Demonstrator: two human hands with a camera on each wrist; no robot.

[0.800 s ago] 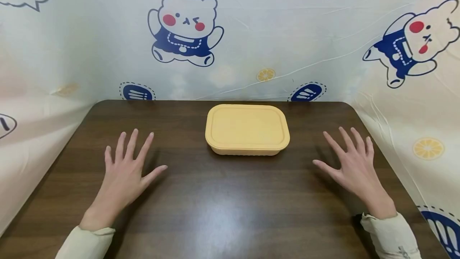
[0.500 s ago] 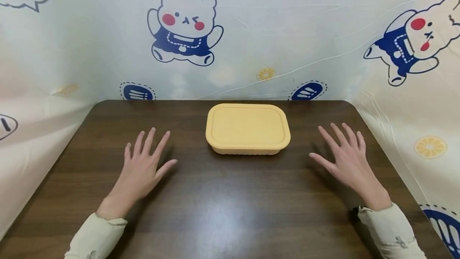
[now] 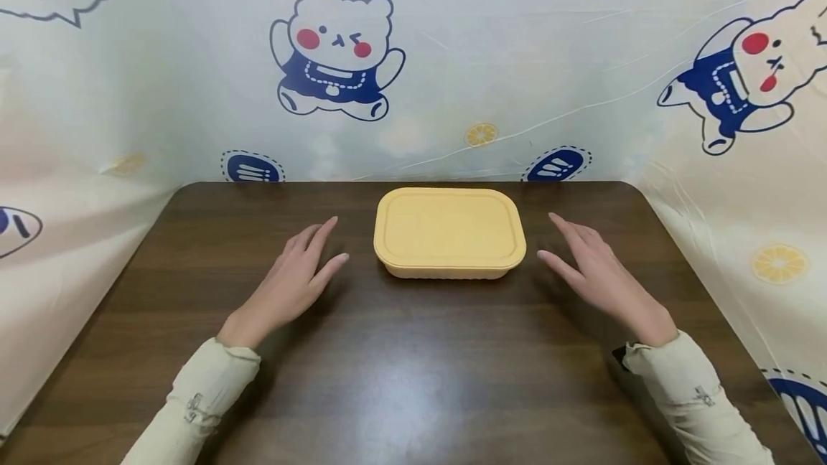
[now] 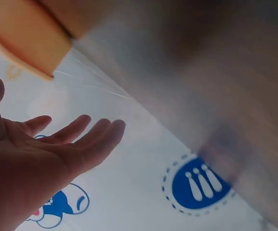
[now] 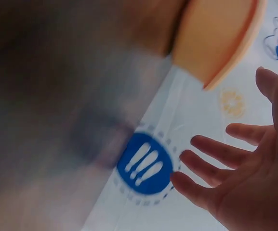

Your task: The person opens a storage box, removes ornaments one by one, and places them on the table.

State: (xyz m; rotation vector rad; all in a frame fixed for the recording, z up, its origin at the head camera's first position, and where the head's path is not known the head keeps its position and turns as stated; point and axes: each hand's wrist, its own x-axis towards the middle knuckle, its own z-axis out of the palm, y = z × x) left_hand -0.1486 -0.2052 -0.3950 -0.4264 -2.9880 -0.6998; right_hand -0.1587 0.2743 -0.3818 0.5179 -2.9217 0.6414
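A yellow rectangular food container (image 3: 450, 229) with rounded corners and a flat lid stands near the far edge of the table. To its left is my left hand (image 3: 288, 280), fingers extended and apart from the container. My right hand (image 3: 597, 273) is on the other side, a little closer to it, thumb and fingers stretched out, also not touching. Part of the container's side (image 4: 28, 33) shows at the top of the left wrist view, beyond the spread fingers. From the right wrist, the container's side (image 5: 211, 38) appears at the top too. Neither hand holds anything.
The dark brown wooden table (image 3: 400, 379) has rounded far corners. Behind it and along both sides hangs a pale printed cloth (image 3: 452, 56) with bears and orange slices. Light-coloured sleeves (image 3: 209, 382) cover both forearms.
Both hands have moved inward toward the container from either side, the left one farther. Their fingers, spread wide before, are now closer together with the hands turned more sideways. The container stays put.
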